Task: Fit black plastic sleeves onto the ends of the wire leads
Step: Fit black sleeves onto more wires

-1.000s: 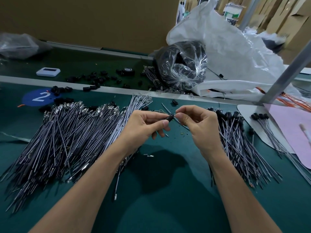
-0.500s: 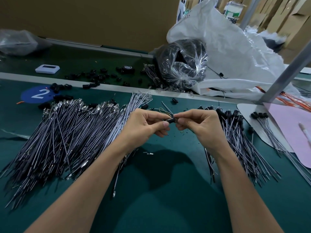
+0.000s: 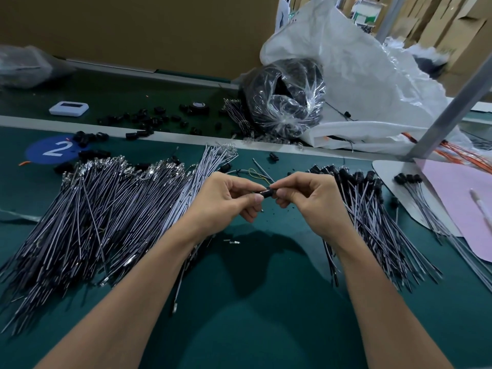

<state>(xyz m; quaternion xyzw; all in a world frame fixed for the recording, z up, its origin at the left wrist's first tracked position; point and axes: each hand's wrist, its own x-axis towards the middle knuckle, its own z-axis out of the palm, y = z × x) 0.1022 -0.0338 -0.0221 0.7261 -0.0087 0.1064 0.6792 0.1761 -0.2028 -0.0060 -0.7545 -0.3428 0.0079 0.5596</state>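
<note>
I've got my left hand (image 3: 229, 201) and right hand (image 3: 310, 202) both pinched on one black sleeve (image 3: 267, 193) between them, with a big bare wire pile (image 3: 106, 214) left of my left hand and a smaller finished pile (image 3: 372, 209) right of my right.

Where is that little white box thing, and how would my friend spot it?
Start at the blue circle marked 2 on the green table. Look past the pale strip behind it: the white box lies flat there, left of the scattered black sleeves. It is the only white, flat rectangle among them.
</note>
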